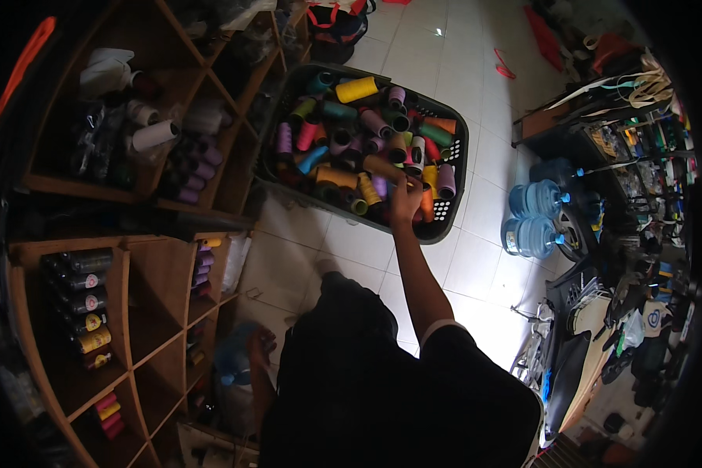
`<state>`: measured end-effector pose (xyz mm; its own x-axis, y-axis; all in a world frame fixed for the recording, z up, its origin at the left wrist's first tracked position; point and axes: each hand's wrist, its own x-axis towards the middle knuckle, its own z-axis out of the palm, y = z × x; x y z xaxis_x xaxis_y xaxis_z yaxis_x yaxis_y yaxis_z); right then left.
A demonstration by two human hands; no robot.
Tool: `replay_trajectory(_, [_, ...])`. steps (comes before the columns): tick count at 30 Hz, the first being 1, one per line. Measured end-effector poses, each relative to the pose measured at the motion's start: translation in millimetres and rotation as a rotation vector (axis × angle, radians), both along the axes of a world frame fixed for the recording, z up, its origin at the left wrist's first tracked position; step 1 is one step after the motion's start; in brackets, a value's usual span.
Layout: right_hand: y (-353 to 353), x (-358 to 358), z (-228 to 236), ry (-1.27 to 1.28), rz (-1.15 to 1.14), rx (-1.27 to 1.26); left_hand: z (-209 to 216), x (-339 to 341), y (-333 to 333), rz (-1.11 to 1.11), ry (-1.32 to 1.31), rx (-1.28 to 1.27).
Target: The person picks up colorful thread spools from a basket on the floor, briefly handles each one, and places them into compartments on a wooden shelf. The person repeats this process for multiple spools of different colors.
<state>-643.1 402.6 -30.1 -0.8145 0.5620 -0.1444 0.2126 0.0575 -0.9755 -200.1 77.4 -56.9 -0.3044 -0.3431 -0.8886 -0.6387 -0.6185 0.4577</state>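
Observation:
A dark basket (351, 214) with perforated sides is heaped with thread spools of many colours. Over its near right part, my right hand (404, 201) is closed on a brown thread spool (381, 168), which lies tilted above the others. Around it are a yellow spool (369, 189), an orange-brown spool (336, 177) and a lilac spool (445, 180). At the far side a larger yellow spool (357, 90) lies across the heap. My left hand (264, 342) hangs low by my side, loosely open with nothing visible in it, near a blue water jug (235, 356).
Wooden shelves (157, 273) with square compartments line the left, holding dark spools (82, 281), purple spools (199, 168) and plastic bags. On the right stand blue water jugs (532, 236) on the tiled floor (476, 265), beside cluttered racks. A dark bag (339, 27) sits beyond the basket.

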Motion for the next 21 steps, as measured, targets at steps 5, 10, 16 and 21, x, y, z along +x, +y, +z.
replay_trajectory(5, [-44.9, 23.8, 40.5, -0.091, 0.194, -0.184, -0.2, 17.1, 5.0, 0.024, -0.171, -0.029])
replay_trajectory(10, [-83.6, -13.8, 8.4, -0.153, 0.273, 0.066, 10.2, 24.4, 13.2, -0.046, -0.264, -0.126])
replay_trajectory(16, [-108.5, -6.3, 26.4, 0.033, 0.238, 0.456, 14.6, 45.3, 31.9, 0.060, -0.165, -0.128])
replay_trajectory(21, [-137.7, -26.4, 71.3, 0.349, 0.562, 0.723, -16.1, 86.9, 32.9, -0.013, -0.050, -0.080])
